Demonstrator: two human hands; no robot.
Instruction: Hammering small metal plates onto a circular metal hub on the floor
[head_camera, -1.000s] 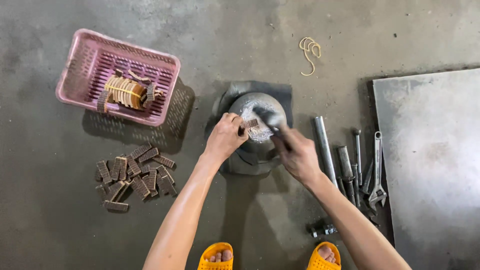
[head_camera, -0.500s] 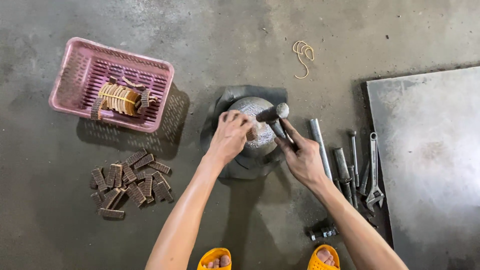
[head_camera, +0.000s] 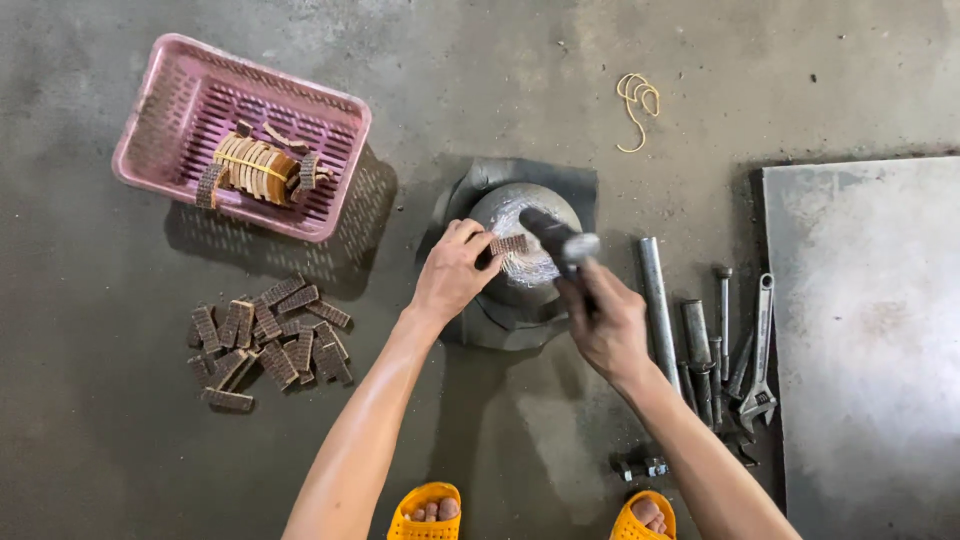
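My left hand (head_camera: 452, 272) pinches a small brown ridged piece (head_camera: 509, 244) flat on top of a round grey metal block (head_camera: 520, 275), which rests on a dark rubber mat (head_camera: 478, 325). In my right hand (head_camera: 603, 322) is a hammer (head_camera: 561, 238), its dark head raised just above the block, to the right of the piece. A pile of several similar brown ridged pieces (head_camera: 268, 340) lies on the floor to the left of my left arm.
A pink plastic basket (head_camera: 330, 135) at upper left holds a bundle of tan and brown pieces (head_camera: 252, 165). Metal rods and an adjustable wrench (head_camera: 757, 350) lie right of the block, beside a grey metal sheet (head_camera: 865, 340). Rubber bands (head_camera: 637, 105) lie on the concrete. My yellow sandals (head_camera: 426, 510) show at the bottom.
The hammer head has swung from low over the block, out to its upper right, and back over the block. My left hand stayed on the small piece.
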